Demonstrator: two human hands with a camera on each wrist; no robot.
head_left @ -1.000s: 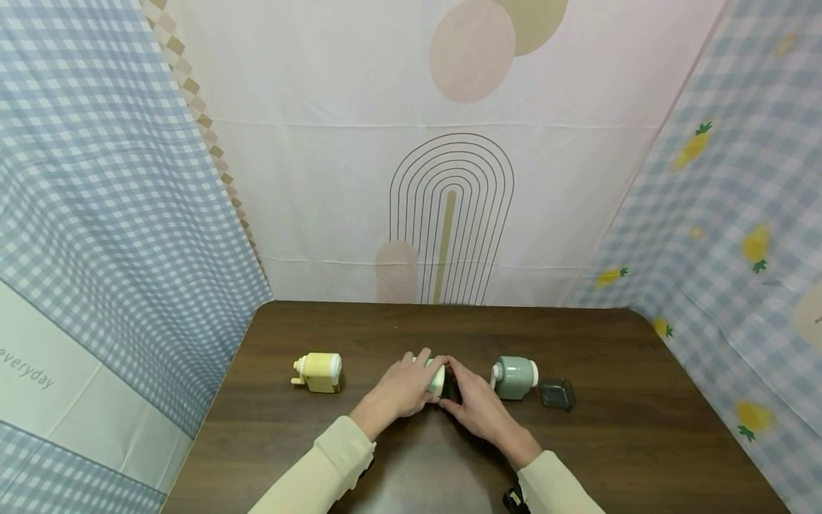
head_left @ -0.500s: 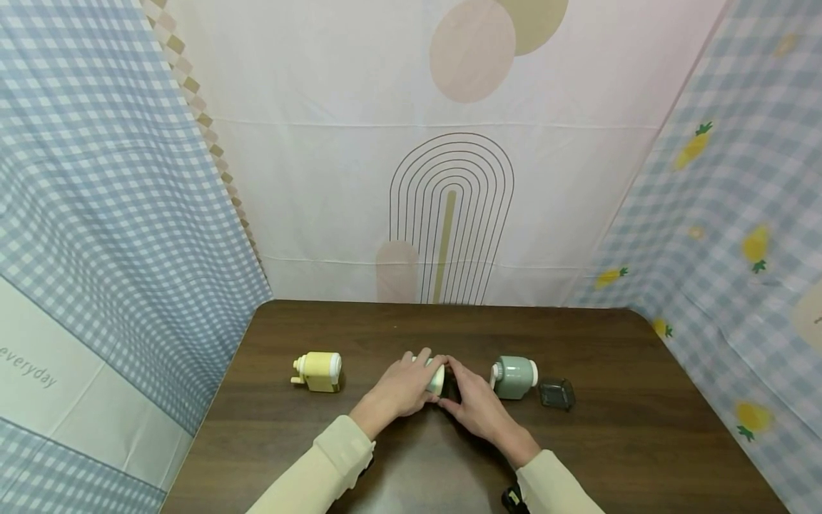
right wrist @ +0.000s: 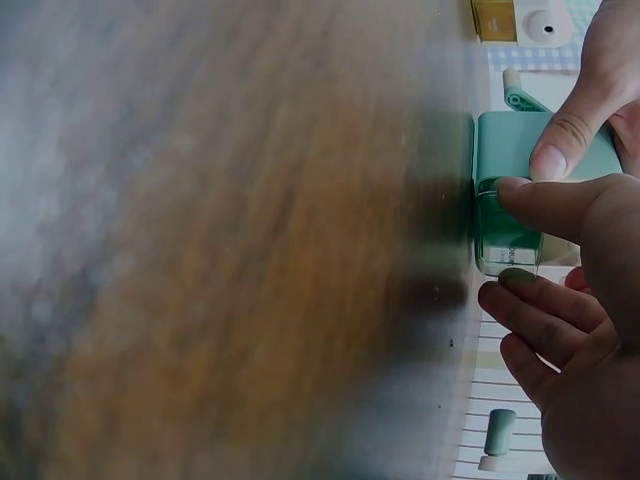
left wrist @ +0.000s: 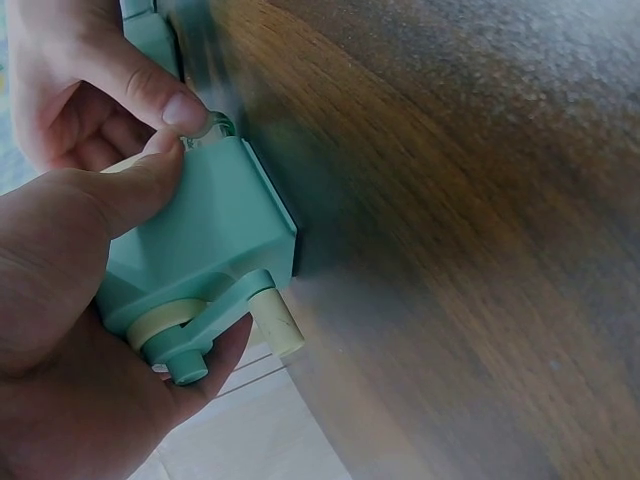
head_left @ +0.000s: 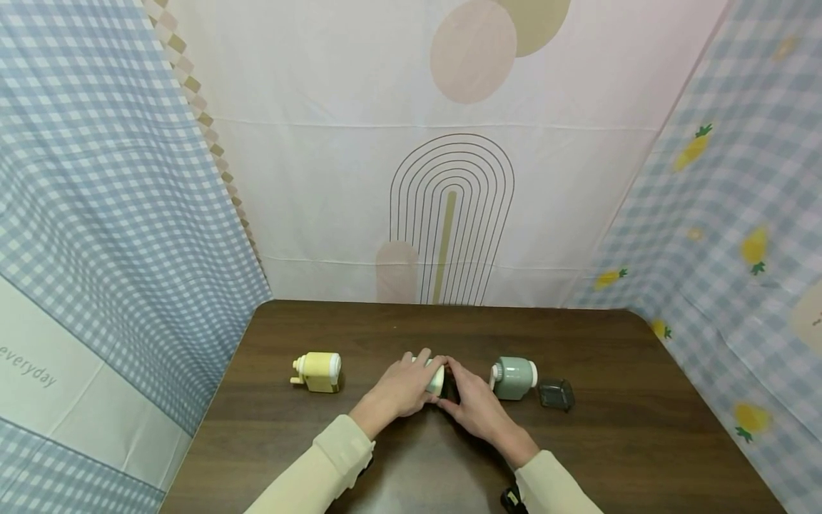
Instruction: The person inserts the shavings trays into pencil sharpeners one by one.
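A mint-green pencil sharpener [left wrist: 205, 215] with a hand crank [left wrist: 240, 305] lies on its side at the middle of the table. My left hand [head_left: 401, 386] grips its body, the thumb across one face and the fingers beneath. At its other end shows a clear green shavings drawer [right wrist: 508, 230], seated at least partly in the body. My right hand [head_left: 477, 404] pinches this drawer between thumb and fingertips. Both thumbs meet near the joint of drawer and body. From the head view, the hands cover most of the sharpener.
On the brown wooden table [head_left: 610, 457], a yellow pencil sharpener [head_left: 319, 372] lies to the left. A dark green pencil sharpener [head_left: 516, 378] lies right of my right hand, with a dark see-through tray [head_left: 556, 394] beside it. A printed cloth [head_left: 321, 214] hangs behind the table.
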